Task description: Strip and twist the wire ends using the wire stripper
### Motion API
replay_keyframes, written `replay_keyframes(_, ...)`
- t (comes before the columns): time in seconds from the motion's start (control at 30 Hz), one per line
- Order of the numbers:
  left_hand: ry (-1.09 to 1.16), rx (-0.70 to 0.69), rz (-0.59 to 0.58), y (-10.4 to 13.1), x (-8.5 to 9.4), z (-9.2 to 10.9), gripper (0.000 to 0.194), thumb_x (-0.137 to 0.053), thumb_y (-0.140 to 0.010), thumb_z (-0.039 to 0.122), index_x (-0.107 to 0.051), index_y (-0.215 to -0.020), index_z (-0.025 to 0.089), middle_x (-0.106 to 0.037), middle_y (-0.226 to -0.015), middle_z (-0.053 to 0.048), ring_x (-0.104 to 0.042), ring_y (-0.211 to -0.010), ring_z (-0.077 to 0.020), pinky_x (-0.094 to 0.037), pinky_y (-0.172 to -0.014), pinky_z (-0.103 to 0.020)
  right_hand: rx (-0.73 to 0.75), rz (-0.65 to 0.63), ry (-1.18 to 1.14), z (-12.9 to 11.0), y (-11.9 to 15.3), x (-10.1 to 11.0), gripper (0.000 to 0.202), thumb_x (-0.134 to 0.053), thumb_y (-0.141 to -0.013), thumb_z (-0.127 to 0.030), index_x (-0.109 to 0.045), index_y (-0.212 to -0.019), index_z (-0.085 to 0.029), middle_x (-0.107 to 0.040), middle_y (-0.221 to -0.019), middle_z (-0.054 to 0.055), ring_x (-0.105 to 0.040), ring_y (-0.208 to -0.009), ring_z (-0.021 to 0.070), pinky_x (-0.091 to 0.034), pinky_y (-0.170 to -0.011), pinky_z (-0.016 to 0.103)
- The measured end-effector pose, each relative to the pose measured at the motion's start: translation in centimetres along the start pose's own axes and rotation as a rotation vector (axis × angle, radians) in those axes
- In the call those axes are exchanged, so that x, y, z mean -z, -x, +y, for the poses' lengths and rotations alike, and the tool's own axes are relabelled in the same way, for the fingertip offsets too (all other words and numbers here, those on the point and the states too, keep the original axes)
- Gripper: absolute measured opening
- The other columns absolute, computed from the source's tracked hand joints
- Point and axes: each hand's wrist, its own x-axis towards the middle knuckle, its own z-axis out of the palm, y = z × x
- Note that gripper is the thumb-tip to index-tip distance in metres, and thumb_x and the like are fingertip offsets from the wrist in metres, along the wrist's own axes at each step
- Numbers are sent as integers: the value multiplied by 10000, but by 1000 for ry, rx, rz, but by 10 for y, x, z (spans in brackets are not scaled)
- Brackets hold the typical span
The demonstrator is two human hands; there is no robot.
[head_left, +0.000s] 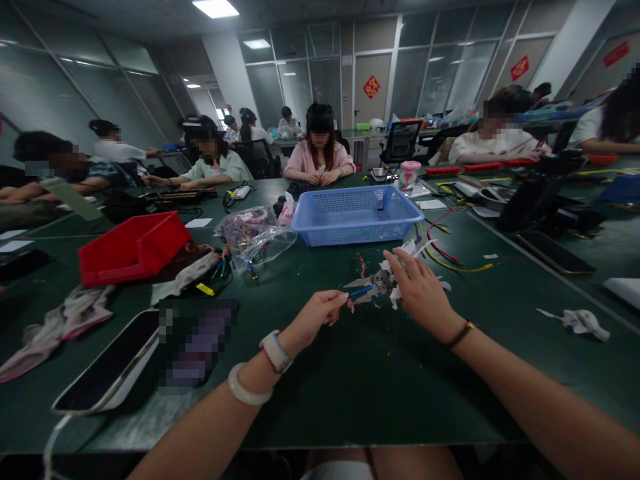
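Note:
My left hand [325, 312] pinches a thin blue wire [361, 292] near the middle of the table. The wire's far end crosses the metal jaws of wire-stripping pliers [381, 281]. Ragged white material clings around the pliers' handles. Over those handles is my right hand [423, 290], its fingers stretched out and apart; the thumb side is hidden. A short reddish-brown twist of wire [360, 265] lies just behind the jaws. Small white scraps are scattered about the tool.
Behind the pliers stands a blue mesh basket [357, 237]. To its left are a clear bag of wires [255, 233] and a red bin [133, 250]. A white-cased device [113, 363] lies front left, a dark phone [555, 252] right. Several people sit around.

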Motion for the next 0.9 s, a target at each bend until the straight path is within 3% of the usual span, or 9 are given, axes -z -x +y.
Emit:
replay_keyframes(0.13, -58, -20, 24, 0, 0, 0, 348, -577, -840, 461, -659, -813, 123, -337, -450, 93, -264, -409, -54, -231, -456, -211, -11, -32, 50, -3, 1, 0, 540, -406, -816, -35, -398, -1356, -47, -493, -1295, 211, -490, -1063, 287, -444, -897, 416)
replay_keyframes(0.27, -109, -30, 46, 1, -1, 1, 348, -575, -833, 462, -669, -817, 127, -349, -462, 85, -277, -425, -61, -219, -455, -215, -11, -72, 75, -2, 2, -1, 426, -410, -839, -61, -500, -1255, -74, -540, -1233, 192, -501, -1000, 274, -435, -846, 391)
replay_keyframes(0.47, -112, -32, 33, 1, -1, 1, 360, -563, -839, 469, -670, -845, 126, -374, -487, 80, -284, -429, -58, -222, -462, -216, -17, -127, 60, 0, 3, -3, 367, -424, -846, -74, -536, -1195, -93, -580, -1144, 153, -510, -933, 249, -409, -811, 357)
replay_keyframes(0.9, -24, -13, -9, -2, 2, -4, 372, -558, -853, 475, -653, -865, 115, -311, -463, 98, -251, -426, -61, -252, -477, -223, -26, -159, -30, -2, 4, -9, 480, -476, -758, -57, -490, -1236, -92, -550, -1223, 155, -512, -1005, 241, -388, -851, 333)
